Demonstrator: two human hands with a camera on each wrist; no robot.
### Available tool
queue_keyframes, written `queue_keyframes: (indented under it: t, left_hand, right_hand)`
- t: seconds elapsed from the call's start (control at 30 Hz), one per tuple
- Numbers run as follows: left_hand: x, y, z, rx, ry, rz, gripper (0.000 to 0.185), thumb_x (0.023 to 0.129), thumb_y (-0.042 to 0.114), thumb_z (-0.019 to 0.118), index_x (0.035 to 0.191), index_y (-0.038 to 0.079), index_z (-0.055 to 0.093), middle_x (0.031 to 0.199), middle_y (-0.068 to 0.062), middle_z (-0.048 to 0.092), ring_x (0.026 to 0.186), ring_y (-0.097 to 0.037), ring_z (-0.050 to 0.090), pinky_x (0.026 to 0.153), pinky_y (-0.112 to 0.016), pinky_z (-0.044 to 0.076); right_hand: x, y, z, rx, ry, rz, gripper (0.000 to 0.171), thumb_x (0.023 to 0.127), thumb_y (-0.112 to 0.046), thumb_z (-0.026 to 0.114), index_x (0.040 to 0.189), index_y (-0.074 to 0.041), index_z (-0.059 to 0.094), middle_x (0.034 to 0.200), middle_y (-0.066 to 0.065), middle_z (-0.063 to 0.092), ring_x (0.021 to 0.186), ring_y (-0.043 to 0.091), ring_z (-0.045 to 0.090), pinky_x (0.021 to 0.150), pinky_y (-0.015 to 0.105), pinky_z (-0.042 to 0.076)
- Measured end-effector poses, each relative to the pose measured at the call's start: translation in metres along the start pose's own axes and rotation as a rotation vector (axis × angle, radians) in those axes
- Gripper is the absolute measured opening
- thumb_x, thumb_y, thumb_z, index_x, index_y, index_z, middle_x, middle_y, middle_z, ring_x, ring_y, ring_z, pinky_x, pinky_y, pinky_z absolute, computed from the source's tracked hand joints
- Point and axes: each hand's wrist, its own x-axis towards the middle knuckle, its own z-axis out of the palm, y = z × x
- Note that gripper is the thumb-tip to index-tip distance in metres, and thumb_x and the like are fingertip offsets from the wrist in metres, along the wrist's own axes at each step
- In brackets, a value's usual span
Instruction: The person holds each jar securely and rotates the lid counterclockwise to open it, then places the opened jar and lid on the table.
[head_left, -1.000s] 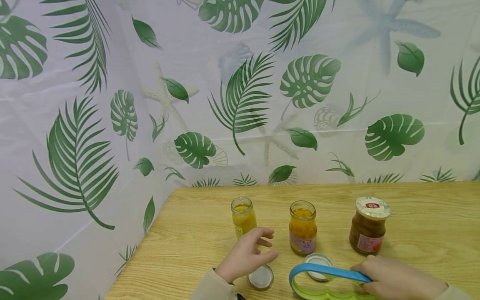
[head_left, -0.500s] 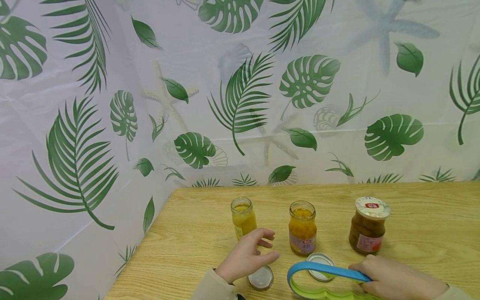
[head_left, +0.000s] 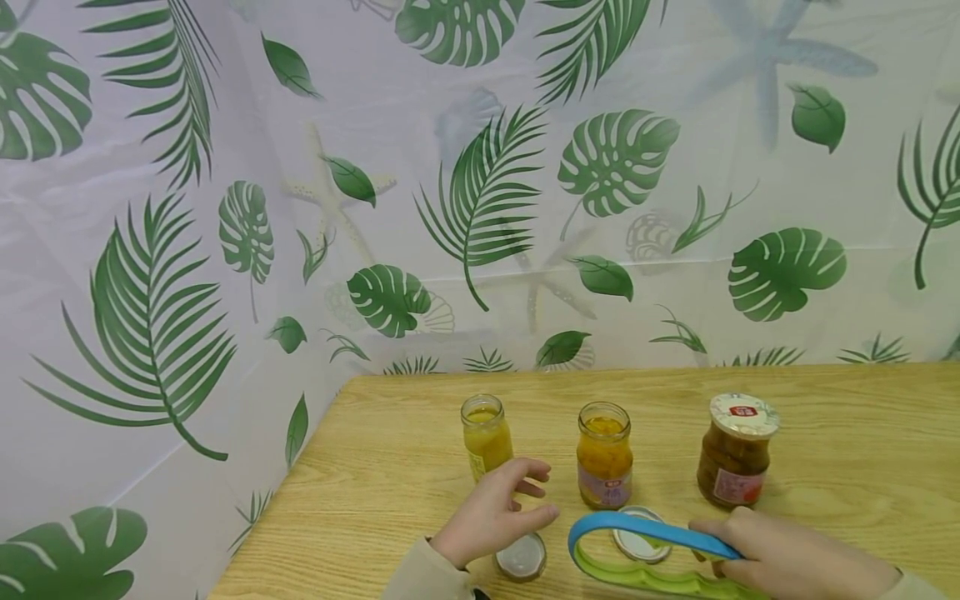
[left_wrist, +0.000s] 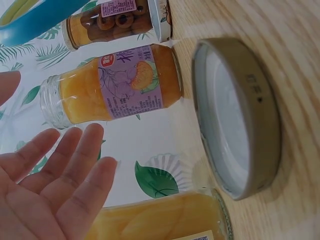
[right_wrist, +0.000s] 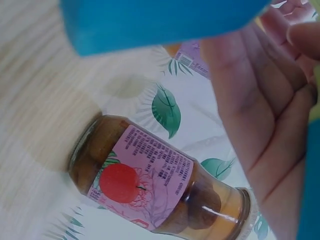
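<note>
From the head camera I see my left hand (head_left: 491, 512) hovering over the wooden table (head_left: 862, 433) near its front edge, fingers relaxed and spread, holding nothing. It sits just in front of the small yellow jar (head_left: 486, 433), and a loose lid (head_left: 521, 557) lies flat on the table just beside my wrist. My right hand (head_left: 787, 558) grips the handle end of the blue and green jar opener (head_left: 637, 554), which lies low along the front edge; its looped end surrounds a second lid (head_left: 639, 542). Behind that lid stands the open orange jar (head_left: 604, 456), and further toward the right edge the dark brown jar (head_left: 737, 452) with its cap on.

On the left wrist camera I see my palm open, fingers (left_wrist: 75, 160) straight, apart from the orange jar (left_wrist: 117, 90) and the lid (left_wrist: 235, 117).

On the right wrist camera my right hand's fingers (right_wrist: 260, 100) show beside the blue opener (right_wrist: 160, 20), with the brown jar (right_wrist: 155, 185) standing near; I cannot tell the grip from here.
</note>
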Motion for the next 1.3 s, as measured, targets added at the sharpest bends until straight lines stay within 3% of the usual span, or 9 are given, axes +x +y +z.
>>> queue_keyframes:
  t: [0.2,0.43,0.57,0.7,0.8,0.87,1.1,1.23,1.3]
  left_hand:
    - [0.001,0.001,0.0,0.006,-0.009,0.003,0.039,0.086,0.027,0.058,0.121,0.012,0.048,0.118,-0.005,0.05,0.098,-0.01,0.052,0.076,-0.03,0.045]
    - [0.0,0.003,0.001,0.022,-0.017,-0.007,0.039,0.086,0.028,0.058,0.12,0.012,0.049,0.115,0.001,0.051,0.097,-0.009,0.053,0.076,-0.029,0.045]
    - [-0.001,0.004,0.002,0.026,-0.023,-0.012,0.038,0.086,0.028,0.058,0.119,0.012,0.05,0.114,0.001,0.052,0.097,-0.009,0.053,0.076,-0.029,0.045]
    - [0.0,0.004,0.003,0.024,-0.023,-0.005,0.036,0.086,0.027,0.058,0.118,0.011,0.051,0.115,-0.001,0.052,0.097,-0.01,0.053,0.076,-0.03,0.045]
    - [0.0,0.004,0.004,0.029,-0.023,0.007,0.036,0.086,0.027,0.058,0.118,0.011,0.051,0.116,-0.002,0.052,0.097,-0.01,0.053,0.076,-0.03,0.045]
    - [0.0,0.005,0.004,0.034,-0.022,0.013,0.036,0.086,0.027,0.058,0.118,0.011,0.051,0.116,-0.002,0.051,0.097,-0.009,0.053,0.076,-0.03,0.045]
    - [0.001,0.009,0.006,0.063,-0.025,0.031,0.037,0.086,0.028,0.059,0.117,0.011,0.051,0.116,-0.002,0.052,0.097,-0.008,0.053,0.077,-0.03,0.045]
    - [0.003,0.013,0.008,0.06,-0.036,0.027,0.036,0.085,0.027,0.059,0.117,0.012,0.051,0.115,0.002,0.051,0.097,-0.008,0.053,0.076,-0.03,0.045]
    - [0.004,0.014,0.01,0.064,-0.039,0.028,0.035,0.085,0.027,0.059,0.116,0.012,0.052,0.115,0.002,0.051,0.097,-0.007,0.053,0.076,-0.03,0.045]
  right_hand:
    - [-0.006,-0.004,-0.009,0.056,0.021,-0.003,0.007,0.088,-0.012,0.052,0.094,-0.015,0.055,0.073,-0.015,0.049,0.06,0.001,0.046,0.05,0.023,0.037]
    - [-0.015,0.0,-0.023,0.014,0.078,-0.092,0.019,0.083,0.002,0.053,0.1,0.008,0.056,0.082,-0.016,0.055,0.063,-0.001,0.045,0.05,0.023,0.038]
    - [-0.018,0.001,-0.028,-0.003,0.129,-0.245,0.015,0.081,0.008,0.052,0.093,0.003,0.059,0.08,-0.016,0.053,0.063,-0.003,0.044,0.047,0.021,0.036]
    - [-0.02,0.0,-0.031,-0.026,0.198,-0.315,0.039,0.08,0.01,0.053,0.114,-0.007,0.057,0.082,-0.011,0.057,0.062,-0.004,0.043,0.046,0.02,0.035]
    - [-0.024,-0.003,-0.033,-0.042,0.273,-0.262,0.059,0.08,0.007,0.056,0.132,-0.019,0.043,0.081,-0.01,0.058,0.06,-0.004,0.043,0.045,0.021,0.036]
    - [-0.025,-0.004,-0.033,-0.038,0.334,-0.231,0.058,0.08,0.009,0.055,0.13,-0.018,0.045,0.076,-0.015,0.055,0.054,-0.003,0.038,0.042,0.021,0.034]
    - [-0.03,-0.003,-0.034,-0.071,0.524,-0.242,0.03,0.081,0.009,0.056,0.111,0.008,0.055,0.091,-0.01,0.064,0.076,-0.002,0.057,0.052,0.018,0.045]
    - [-0.03,-0.006,-0.035,-0.092,0.605,-0.136,0.015,0.084,0.002,0.055,0.097,0.01,0.06,0.084,-0.005,0.066,0.077,-0.005,0.056,0.051,0.018,0.043]
    - [-0.031,-0.011,-0.036,-0.098,0.649,-0.044,0.01,0.086,-0.002,0.055,0.089,0.005,0.061,0.074,-0.006,0.064,0.067,-0.006,0.052,0.048,0.02,0.038]
